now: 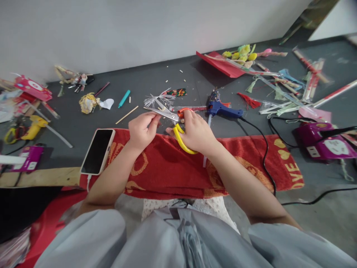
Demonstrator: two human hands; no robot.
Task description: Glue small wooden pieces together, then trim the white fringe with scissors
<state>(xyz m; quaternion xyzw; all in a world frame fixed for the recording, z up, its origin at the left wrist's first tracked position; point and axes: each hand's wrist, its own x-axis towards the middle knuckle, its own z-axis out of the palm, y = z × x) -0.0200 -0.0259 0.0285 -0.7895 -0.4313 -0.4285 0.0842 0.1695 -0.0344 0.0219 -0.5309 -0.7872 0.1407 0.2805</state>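
Note:
My right hand is closed round the yellow-and-orange handles of a pair of scissors. The blades point left and stand apart. My left hand is pinched just below the blades; what its fingertips hold is too small to make out. Behind the blades lie a bundle of thin white strands and a dark patterned fabric strip. Just right of my right hand is a blue glue gun. Both forearms pass over a red towel along the table's front edge.
A phone on a cable lies by my left forearm. Left of the hands are a thin wooden stick and a teal marker-like tube. Purple power blocks and black cords are at the right. Red paper lies behind.

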